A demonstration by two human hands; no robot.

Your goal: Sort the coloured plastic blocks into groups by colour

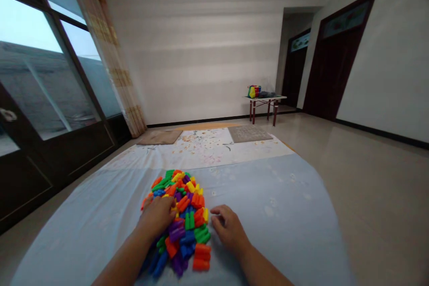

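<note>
A long pile of plastic blocks [189, 220] in orange, green, yellow, blue and purple lies on the light blue cloth [268, 196]. My left hand [157, 216] rests over the pile's left side with its fingers bent; what lies under its fingertips is hidden. Just right of the pile, my right hand [229, 228] has its thumb and forefinger apart and nothing between them. An orange block [201, 257] sits at the near right edge of the pile, below and left of my right hand.
Beyond the blue cloth is a white flowered cloth [208, 145] with a brown mat [160, 137] at left and a grey-brown mat [250, 133] at right. A small table [281, 97] by the far wall holds a colourful bag [254, 91]. Glass doors and a curtain stand at left.
</note>
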